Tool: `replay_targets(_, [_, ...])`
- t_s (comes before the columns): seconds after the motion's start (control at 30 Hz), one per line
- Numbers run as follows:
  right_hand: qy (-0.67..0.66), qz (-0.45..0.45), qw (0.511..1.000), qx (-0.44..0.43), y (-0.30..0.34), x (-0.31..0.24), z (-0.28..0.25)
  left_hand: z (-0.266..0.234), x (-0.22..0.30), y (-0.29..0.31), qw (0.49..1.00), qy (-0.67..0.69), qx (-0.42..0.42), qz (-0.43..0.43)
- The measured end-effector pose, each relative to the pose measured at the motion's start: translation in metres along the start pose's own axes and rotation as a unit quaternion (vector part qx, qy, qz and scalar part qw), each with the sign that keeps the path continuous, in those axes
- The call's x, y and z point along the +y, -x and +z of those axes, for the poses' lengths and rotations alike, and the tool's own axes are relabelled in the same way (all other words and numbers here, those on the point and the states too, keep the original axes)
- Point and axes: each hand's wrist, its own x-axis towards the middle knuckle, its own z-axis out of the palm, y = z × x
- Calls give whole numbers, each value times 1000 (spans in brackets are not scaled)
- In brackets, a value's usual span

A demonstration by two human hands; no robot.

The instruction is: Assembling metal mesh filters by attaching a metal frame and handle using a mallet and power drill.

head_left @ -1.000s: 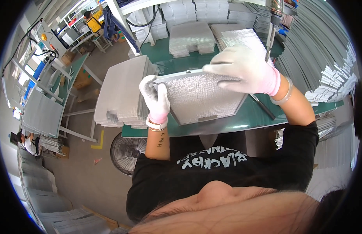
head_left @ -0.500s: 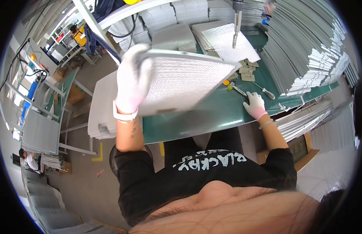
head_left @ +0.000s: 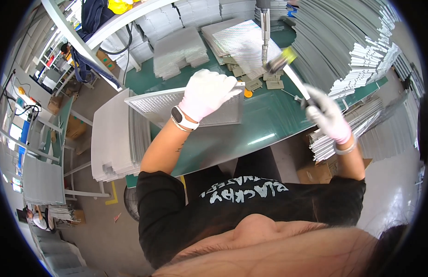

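A framed mesh panel [head_left: 161, 104] stands on edge on the green table. My left hand [head_left: 207, 92], white-gloved, is closed over the panel's top edge near its right end. In my right hand [head_left: 325, 115], also gloved, is a hammer [head_left: 297, 79], its black grip wrapped by the fingers. The hammer's head is dark with a yellow-green end, blurred by motion, and raised to the right of the panel, apart from it. Between panel and right hand lie a screwdriver [head_left: 291, 94], partly hidden, and a small orange disc [head_left: 247, 93].
Stacked pale panels [head_left: 114, 134] rise to the left of the mesh panel. A tall stack of grey sheets [head_left: 343, 41] borders the right. Above the table hangs a powered screwdriver [head_left: 265, 32]. Flat beige plates [head_left: 274, 83] lie beneath it, beside loose mesh sheets [head_left: 239, 44].
The panel has swung from a raised tilt to standing on edge, with my left hand shifted right along it. My right hand has left the tabletop and lifted the hammer.
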Motion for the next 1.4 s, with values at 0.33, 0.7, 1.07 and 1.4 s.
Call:
replay_targets(0.33, [344,-100,934,10,-29,-14,10,15,6,-6,994,26,86,-55])
replay_targets(0.7, [304,63,950,32,-1,107,59,34,40,-13,952,41,230,-197])
replay_targets(1.07, [152,-389,800,430,-216,-33,7,46,40,-11,943,27,246,-220])
replay_targets(1.4, [-265,-245,916,173,-266,-87,11,58,28,-22,944,62,241,-215])
